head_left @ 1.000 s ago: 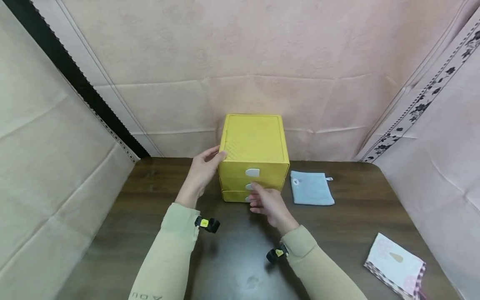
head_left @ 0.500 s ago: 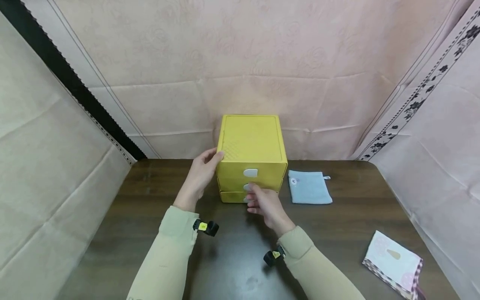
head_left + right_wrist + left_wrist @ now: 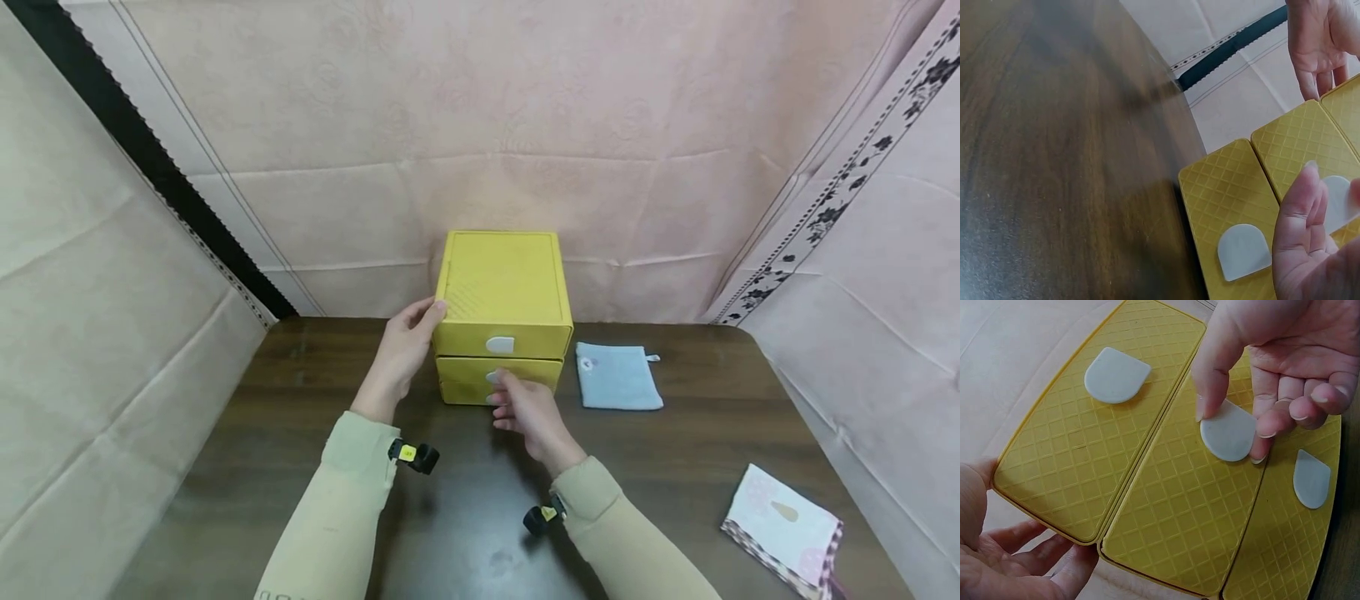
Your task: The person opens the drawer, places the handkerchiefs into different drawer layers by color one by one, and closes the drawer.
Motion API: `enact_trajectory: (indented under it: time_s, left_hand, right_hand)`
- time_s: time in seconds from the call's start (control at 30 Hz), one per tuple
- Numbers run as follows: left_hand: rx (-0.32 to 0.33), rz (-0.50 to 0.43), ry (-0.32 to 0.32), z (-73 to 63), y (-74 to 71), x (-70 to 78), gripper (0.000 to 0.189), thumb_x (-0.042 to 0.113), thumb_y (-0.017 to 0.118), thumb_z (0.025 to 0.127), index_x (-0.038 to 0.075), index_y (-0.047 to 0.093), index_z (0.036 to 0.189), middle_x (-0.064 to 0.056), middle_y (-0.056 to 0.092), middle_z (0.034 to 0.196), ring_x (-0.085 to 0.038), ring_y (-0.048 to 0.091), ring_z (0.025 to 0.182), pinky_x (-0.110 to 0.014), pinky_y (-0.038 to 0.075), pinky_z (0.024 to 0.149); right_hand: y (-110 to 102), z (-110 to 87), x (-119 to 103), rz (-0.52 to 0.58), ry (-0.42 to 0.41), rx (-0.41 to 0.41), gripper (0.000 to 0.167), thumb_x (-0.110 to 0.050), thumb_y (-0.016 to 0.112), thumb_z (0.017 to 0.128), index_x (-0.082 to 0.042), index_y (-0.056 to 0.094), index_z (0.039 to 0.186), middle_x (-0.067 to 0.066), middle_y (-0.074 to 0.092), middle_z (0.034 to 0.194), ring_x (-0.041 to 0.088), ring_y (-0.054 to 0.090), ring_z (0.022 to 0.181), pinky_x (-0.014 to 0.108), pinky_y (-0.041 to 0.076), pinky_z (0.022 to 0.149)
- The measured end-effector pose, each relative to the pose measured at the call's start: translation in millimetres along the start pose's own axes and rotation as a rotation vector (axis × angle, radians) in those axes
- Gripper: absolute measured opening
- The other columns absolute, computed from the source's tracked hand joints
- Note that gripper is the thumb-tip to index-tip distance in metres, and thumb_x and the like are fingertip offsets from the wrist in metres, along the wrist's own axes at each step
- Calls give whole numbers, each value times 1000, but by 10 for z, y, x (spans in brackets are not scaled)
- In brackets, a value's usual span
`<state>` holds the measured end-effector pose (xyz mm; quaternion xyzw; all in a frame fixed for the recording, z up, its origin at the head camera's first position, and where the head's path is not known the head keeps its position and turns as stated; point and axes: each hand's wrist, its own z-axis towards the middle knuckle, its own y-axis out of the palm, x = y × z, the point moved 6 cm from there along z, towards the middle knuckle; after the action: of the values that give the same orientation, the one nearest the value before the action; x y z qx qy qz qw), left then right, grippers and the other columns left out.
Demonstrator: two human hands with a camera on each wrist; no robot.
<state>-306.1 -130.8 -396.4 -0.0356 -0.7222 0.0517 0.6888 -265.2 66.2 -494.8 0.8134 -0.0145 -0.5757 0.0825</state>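
A yellow drawer box point(image 3: 504, 279) stands at the back of the table, with three drawers, each bearing a white tab. My left hand point(image 3: 399, 354) holds its left side near the top front corner, thumb at the upper edge and fingers along the side. My right hand point(image 3: 531, 415) pinches the middle drawer's white tab point(image 3: 1229, 432) between thumb and fingers. That middle drawer point(image 3: 1175, 515) sits slightly forward of the top drawer point(image 3: 1079, 447). The bottom drawer's tab point(image 3: 1244, 251) lies just beside the right hand. In the head view, the right hand partly covers the lower drawer fronts.
A light blue cloth pouch point(image 3: 618, 377) lies right of the box. Nearer, at the right, is a folded white cloth point(image 3: 783, 521) with a checked edge. Pale fabric point(image 3: 495, 117) hangs behind the brown wooden table point(image 3: 465, 533).
The middle drawer has come slightly out toward me with the right hand, and a dark line now shows beneath the top drawer. My left hand stays at the box's side.
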Motion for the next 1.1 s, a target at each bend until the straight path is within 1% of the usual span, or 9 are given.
enact_trajectory:
  time_s: [0.17, 0.3, 0.4, 0.6, 0.73, 0.87, 0.93, 1.1]
  left_hand:
    - [0, 4, -12, 10, -13, -20, 65, 59, 59, 89, 19, 51, 140, -1, 52, 132, -19, 50, 117, -42, 42, 100]
    - [0, 6, -11, 22, -15, -15, 63, 57, 60, 90, 18, 52, 138, -2, 53, 131, -20, 50, 115, -44, 41, 100]
    - [-5, 21, -10, 29, -12, 3, 64, 57, 60, 89, 17, 51, 138, -2, 52, 132, -20, 49, 116, -45, 40, 102]
    - [-4, 35, -30, 31, -37, -6, 64, 57, 61, 88, 18, 51, 137, 0, 51, 133, -19, 49, 118, -42, 39, 102]
    - [-4, 26, -46, 13, -47, -39, 63, 57, 61, 89, 18, 50, 138, 0, 51, 133, -18, 49, 119, -40, 39, 103]
    - [-10, 0, -32, 12, -40, -28, 62, 54, 62, 90, 17, 50, 138, -1, 51, 133, -18, 49, 119, -39, 39, 102]
    - [-12, -13, -26, 15, -29, -16, 62, 54, 62, 90, 16, 50, 138, -1, 51, 132, -19, 49, 118, -38, 39, 102]
    - [-19, -17, -34, 39, 16, -19, 63, 55, 62, 89, 17, 50, 138, -1, 51, 133, -19, 50, 117, -38, 40, 101]
  right_hand:
    - [3, -4, 50, -13, 9, -5, 56, -47, 63, 91, 6, 64, 109, 13, 63, 93, 19, 59, 70, 33, 56, 64]
    - [6, -31, 51, -21, 5, -7, 56, -48, 62, 91, 6, 65, 108, 10, 63, 89, 19, 59, 70, 33, 56, 65]
    - [2, -58, 45, -19, 4, -4, 56, -49, 63, 91, 4, 66, 108, 10, 63, 90, 20, 59, 71, 34, 56, 65]
    - [27, -141, 101, -22, 16, -20, 60, -50, 64, 90, 6, 64, 112, 10, 62, 90, 20, 59, 71, 34, 56, 65]
    - [33, -190, 169, -26, 17, -8, 59, -50, 64, 89, 5, 64, 111, 10, 63, 88, 20, 59, 68, 34, 56, 63]
    - [18, -222, 181, -43, -3, 13, 56, -53, 64, 88, 1, 66, 105, 11, 63, 88, 21, 60, 68, 34, 57, 63]
    - [9, -238, 180, -48, -10, 14, 56, -55, 64, 88, -1, 67, 105, 12, 62, 89, 21, 59, 69, 35, 57, 64]
    - [-25, -278, 198, -51, -11, 12, 61, -55, 63, 88, 0, 65, 112, 13, 62, 92, 22, 59, 72, 34, 56, 64]
